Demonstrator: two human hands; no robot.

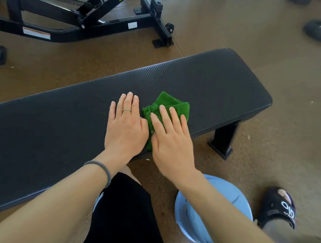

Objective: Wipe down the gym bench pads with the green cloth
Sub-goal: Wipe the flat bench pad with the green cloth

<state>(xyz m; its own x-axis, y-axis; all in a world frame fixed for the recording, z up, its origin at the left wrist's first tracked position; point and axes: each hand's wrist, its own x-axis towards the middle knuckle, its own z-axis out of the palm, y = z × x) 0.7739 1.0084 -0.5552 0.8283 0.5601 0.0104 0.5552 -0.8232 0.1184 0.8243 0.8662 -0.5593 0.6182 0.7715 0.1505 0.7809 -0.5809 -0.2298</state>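
On the bench pad (194, 82), flat right hand (170, 140) presses green cloth (167, 105), left hand (125, 127) flat beside.

Quick count of what's here: one flat black bench pad (176, 81), with one leg (223, 140) of it visible at the right end. One green cloth (167, 105) on the pad. Two hands on it, the left hand (126, 125) and the right hand (171, 142). One ring (126, 110), one grey hair tie (100, 169) on the left wrist. One light blue basin (226, 203) near right, one black slipper (279, 207), one black machine frame (77, 16) far left, two dark round weights (319, 31) far right.
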